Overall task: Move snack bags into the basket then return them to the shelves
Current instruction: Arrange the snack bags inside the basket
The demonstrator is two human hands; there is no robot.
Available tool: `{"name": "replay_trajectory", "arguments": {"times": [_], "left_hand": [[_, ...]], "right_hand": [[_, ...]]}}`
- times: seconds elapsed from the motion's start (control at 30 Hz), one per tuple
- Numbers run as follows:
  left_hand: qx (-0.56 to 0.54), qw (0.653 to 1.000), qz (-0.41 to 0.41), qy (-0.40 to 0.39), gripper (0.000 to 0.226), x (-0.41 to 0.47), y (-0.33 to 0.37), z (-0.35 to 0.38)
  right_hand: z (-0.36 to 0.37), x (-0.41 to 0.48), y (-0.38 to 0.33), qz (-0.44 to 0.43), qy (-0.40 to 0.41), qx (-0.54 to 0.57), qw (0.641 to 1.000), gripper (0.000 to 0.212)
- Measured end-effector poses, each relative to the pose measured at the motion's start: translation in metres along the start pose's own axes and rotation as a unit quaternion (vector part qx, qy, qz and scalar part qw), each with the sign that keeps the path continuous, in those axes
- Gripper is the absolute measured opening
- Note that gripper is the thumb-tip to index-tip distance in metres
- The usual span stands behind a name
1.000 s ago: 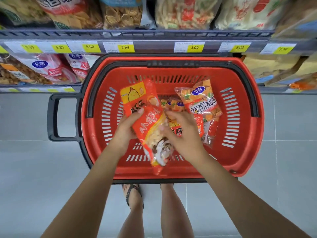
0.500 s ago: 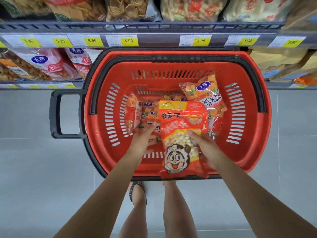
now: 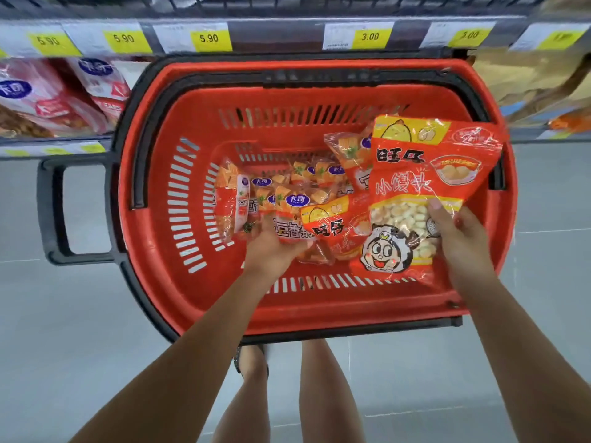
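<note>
A red shopping basket [image 3: 160, 251] with black handles stands on the floor below the shelves. My right hand [image 3: 457, 238] grips a red bag of small white puffs with a cartoon face [image 3: 415, 187], held over the basket's right side. My left hand [image 3: 271, 247] reaches down into the basket and closes on a second smaller red bag of the same kind [image 3: 326, 222]. Under and beside it lie orange snack bags with blue oval logos [image 3: 281, 193], and another stands behind the lifted bag [image 3: 348, 151].
Shelves with yellow price tags [image 3: 209, 38] run along the top. Pink-and-white snack bags [image 3: 48, 97] fill the lower left shelf, tan bags [image 3: 527, 81] the lower right. Grey tiled floor [image 3: 80, 330] surrounds the basket. My legs and a sandal [image 3: 252, 366] are below the basket.
My right hand has carried the cartoon-face bag from the basket's middle to the right and upward. My left hand let go of it and dropped onto the second red bag.
</note>
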State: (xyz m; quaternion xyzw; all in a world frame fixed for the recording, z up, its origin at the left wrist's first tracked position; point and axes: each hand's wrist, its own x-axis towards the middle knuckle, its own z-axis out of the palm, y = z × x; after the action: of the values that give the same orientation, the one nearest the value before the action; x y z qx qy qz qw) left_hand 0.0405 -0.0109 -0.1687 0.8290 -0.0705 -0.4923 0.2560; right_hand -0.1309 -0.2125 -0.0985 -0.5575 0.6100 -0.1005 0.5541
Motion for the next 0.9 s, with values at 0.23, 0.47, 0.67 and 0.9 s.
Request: {"name": "replay_trajectory", "arguments": {"times": [0.23,0.47,0.67,0.9], "left_hand": [[0.238,0.957,0.159,0.045,0.116,0.029,0.066,0.065],[0.406,0.9,0.153,0.04,0.081,0.048,0.074,0.07],[0.386,0.908,0.157,-0.035,0.055,0.043,0.079,0.051],[0.118,0.967,0.174,-0.145,0.026,-0.009,0.107,-0.034]], "right_hand": [[-0.024,0.015,-0.002,-0.081,0.103,-0.03,0.991,0.012],[-0.043,0.025,0.0,-0.082,0.143,-0.018,0.986,0.035],[-0.049,0.012,-0.004,-0.063,0.141,0.007,0.988,0.036],[-0.059,-0.023,-0.04,-0.059,0.127,0.042,0.989,0.019]]}}
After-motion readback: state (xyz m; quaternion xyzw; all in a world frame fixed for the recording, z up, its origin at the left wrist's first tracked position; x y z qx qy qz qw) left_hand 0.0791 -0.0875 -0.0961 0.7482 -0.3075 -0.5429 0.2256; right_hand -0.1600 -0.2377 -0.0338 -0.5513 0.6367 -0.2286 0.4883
